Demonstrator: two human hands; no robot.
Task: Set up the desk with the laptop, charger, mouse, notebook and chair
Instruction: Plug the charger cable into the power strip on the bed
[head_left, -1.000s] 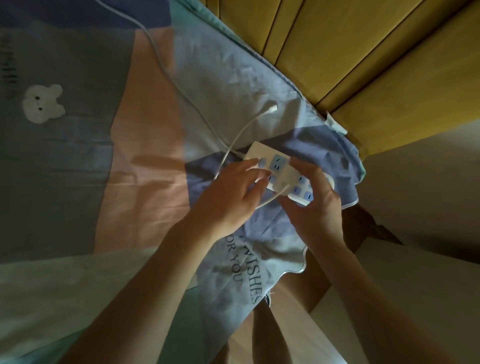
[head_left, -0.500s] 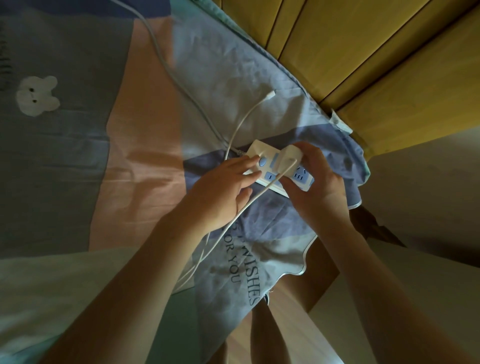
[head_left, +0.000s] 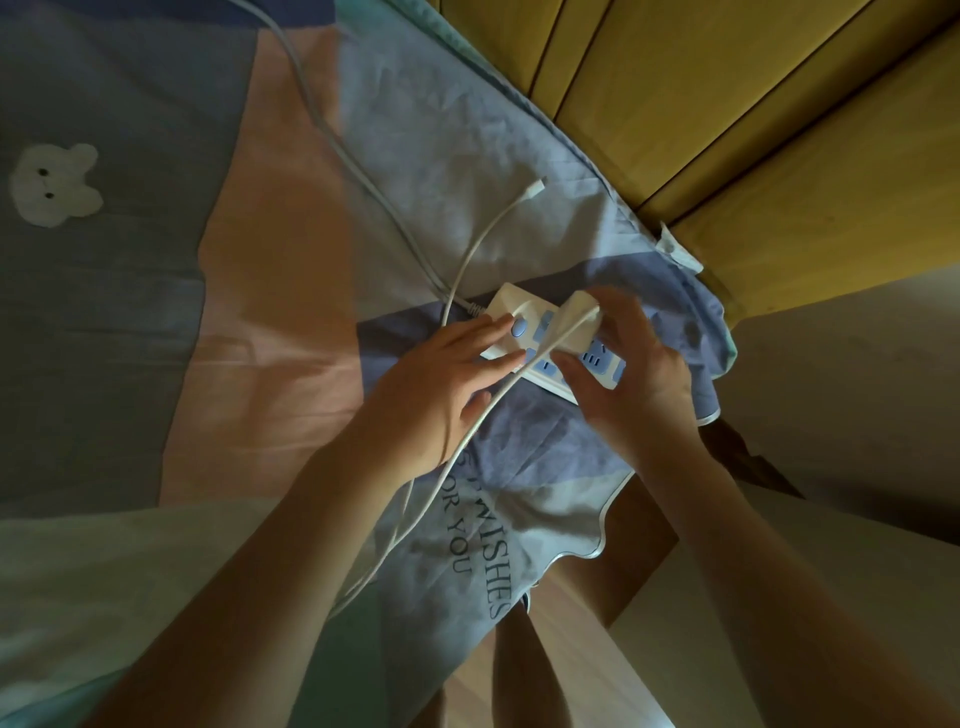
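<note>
A white power strip (head_left: 511, 306) with blue sockets lies on the bed cover near its right edge. My right hand (head_left: 631, 379) grips the white charger brick (head_left: 579, 322), which sits on the strip's sockets. My left hand (head_left: 436, 395) rests flat on the strip's near end, fingers pressing down beside the blue button (head_left: 518, 327). The charger's thin white cable (head_left: 431, 499) runs from the brick under my left hand toward me. Its loose plug end (head_left: 535, 188) lies on the cover farther away.
The strip's thicker white cord (head_left: 332, 135) trails away to the top left across the patchwork bed cover (head_left: 270, 260). A yellow wooden panel (head_left: 753, 119) stands at the upper right. A wooden bed frame and pale floor (head_left: 587, 639) show below right.
My right hand brought the charger brick up onto the strip's sockets and now presses it there. My left hand shifted slightly to hold the strip's near end.
</note>
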